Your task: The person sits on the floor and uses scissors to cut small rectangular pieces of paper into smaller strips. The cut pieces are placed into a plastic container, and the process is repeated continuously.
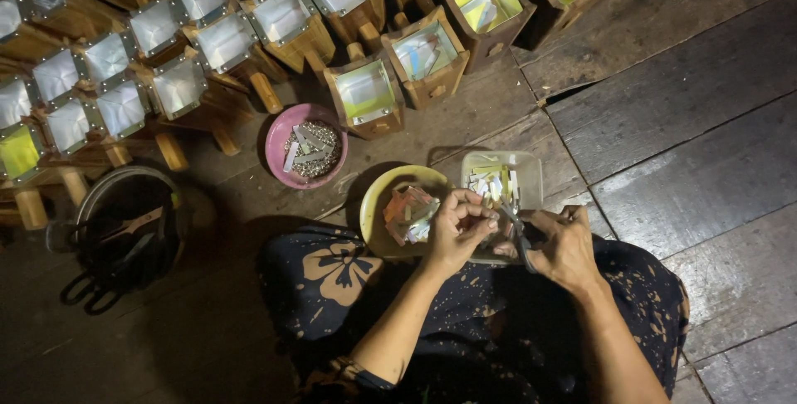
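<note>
My left hand (459,230) pinches a small strip of paper (484,207) between its fingertips, just in front of my lap. My right hand (564,244) grips a pair of scissors (516,230) whose blades point toward that strip. Both hands hover over the near edge of a clear plastic box (531,173) filled with several cut paper pieces. Beside it, to the left, a yellow bowl (378,200) holds coloured paper strips.
A pink bowl (278,142) with small metal bits and strips lies farther left. Rows of small wooden boxes (365,93) with paper inside fill the far side. A round pot with black scissors (124,234) stands at the left. Dark floorboards (689,122) extend right.
</note>
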